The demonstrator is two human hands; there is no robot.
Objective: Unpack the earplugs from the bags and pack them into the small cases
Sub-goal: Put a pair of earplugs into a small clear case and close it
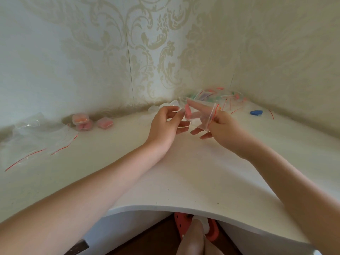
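Above the middle of the white table, my right hand [223, 126] holds a small clear zip bag [206, 117] with a red seal line, thumb and forefinger pinching its mouth. My left hand [166, 124] pinches a pink earplug [188, 110] at the bag's far end. Whether the earplug is inside the plastic or out of it, I cannot tell. Three small clear cases [86, 122] with orange and pink earplugs inside sit at the back left. A pile of filled bags [219, 95] lies in the back corner.
Empty clear bags with red seal lines [36, 142] lie spread on the left of the table. A blue object [256, 112] lies at the back right. Clear empty cases [165, 105] sit behind my hands. Patterned walls close off the back and right.
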